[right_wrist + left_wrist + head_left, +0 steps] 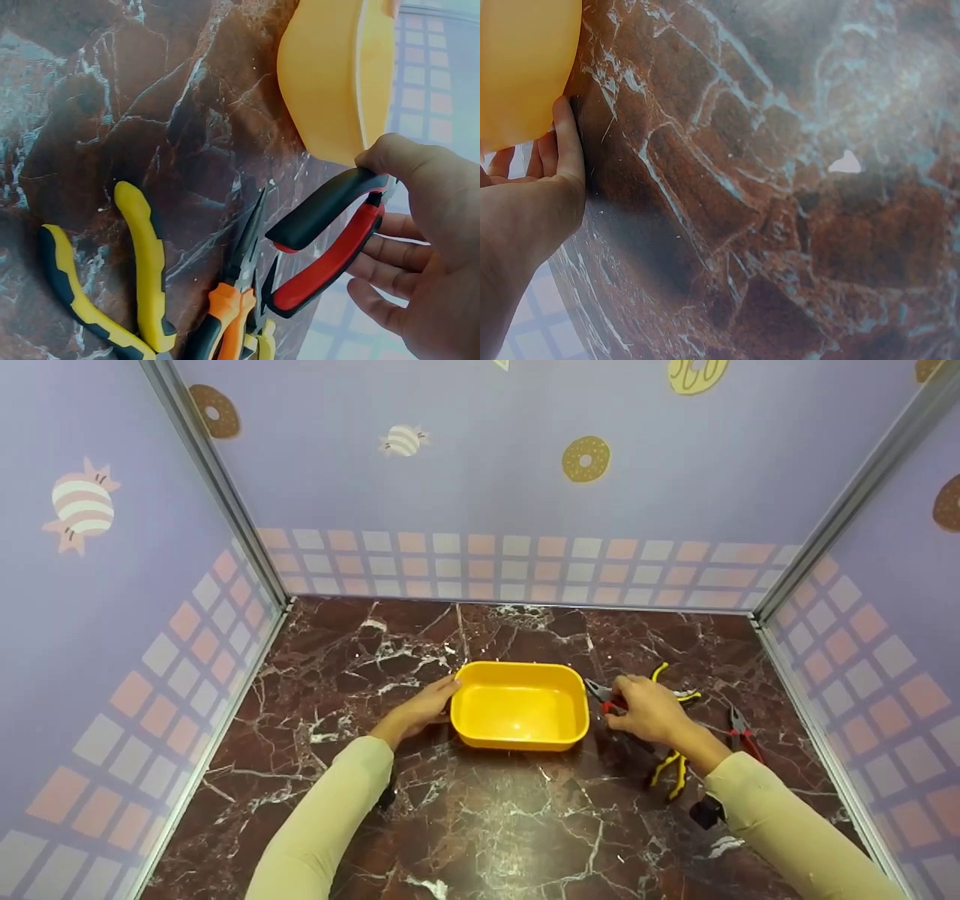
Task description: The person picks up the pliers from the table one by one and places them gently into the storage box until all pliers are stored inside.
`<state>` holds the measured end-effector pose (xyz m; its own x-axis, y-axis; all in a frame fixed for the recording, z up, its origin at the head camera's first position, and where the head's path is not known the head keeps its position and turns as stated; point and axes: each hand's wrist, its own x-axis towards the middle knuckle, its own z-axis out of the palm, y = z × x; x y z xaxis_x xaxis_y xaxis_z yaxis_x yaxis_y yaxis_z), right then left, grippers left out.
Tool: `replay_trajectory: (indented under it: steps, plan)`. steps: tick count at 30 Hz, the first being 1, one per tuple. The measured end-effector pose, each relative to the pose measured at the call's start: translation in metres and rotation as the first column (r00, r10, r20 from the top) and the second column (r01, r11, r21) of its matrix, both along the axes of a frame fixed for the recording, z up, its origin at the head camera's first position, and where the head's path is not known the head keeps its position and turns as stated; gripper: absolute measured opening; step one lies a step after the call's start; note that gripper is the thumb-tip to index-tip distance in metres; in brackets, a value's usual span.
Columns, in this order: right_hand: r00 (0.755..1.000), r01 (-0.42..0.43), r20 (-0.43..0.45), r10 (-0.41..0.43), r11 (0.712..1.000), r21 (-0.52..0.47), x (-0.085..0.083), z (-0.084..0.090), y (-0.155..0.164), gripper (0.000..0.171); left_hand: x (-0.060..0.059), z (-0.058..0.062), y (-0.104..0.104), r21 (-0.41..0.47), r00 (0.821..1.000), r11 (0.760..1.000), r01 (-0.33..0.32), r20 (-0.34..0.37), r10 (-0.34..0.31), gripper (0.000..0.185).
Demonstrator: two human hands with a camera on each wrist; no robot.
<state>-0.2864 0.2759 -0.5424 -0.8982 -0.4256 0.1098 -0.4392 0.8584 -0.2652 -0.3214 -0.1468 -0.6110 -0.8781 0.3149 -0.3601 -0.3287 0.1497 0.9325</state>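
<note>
A yellow rectangular bin (520,709) sits upright on the table with nothing in it. At its left end my left hand (424,705) grips the side wall, fingers against the outside. From the left wrist view, those fingers lie along the lower part of the bin (529,75). My right hand (652,711) holds pliers (600,690) near their pivot, just beyond the bin's right end. Their nose points away and to the left. Both handles, red and black (330,262), stand spread apart in the right wrist view, and the fingers hide part of the head.
Beneath and around my right hand lie yellow-and-black handled pliers (142,255) and orange-handled long-nose pliers (244,277). Farther right are other red-handled pliers (739,724). Patterned walls (517,472) enclose the dark marbled table (480,825) at the back and both sides.
</note>
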Motion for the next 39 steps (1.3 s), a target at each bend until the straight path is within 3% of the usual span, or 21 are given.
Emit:
replay_trajectory:
  steps: [13,26,39]
  plan:
    - [1.0,0.012,-0.008,-0.012,0.999,0.03,-0.007,-0.002,-0.006,0.037,0.0,0.0,-0.002,0.009,1.0,1.0,0.01,-0.001,-0.01,0.06]
    - [0.998,0.008,0.057,-0.008,1.0,-0.007,-0.009,0.002,-0.015,0.042,0.001,0.0,-0.001,0.024,1.0,1.0,0.013,-0.002,-0.013,0.058]
    - [0.999,-0.032,-0.008,0.032,0.999,-0.02,-0.009,0.004,-0.028,0.042,0.0,-0.001,-0.002,0.009,1.0,1.0,0.018,-0.003,-0.018,0.061]
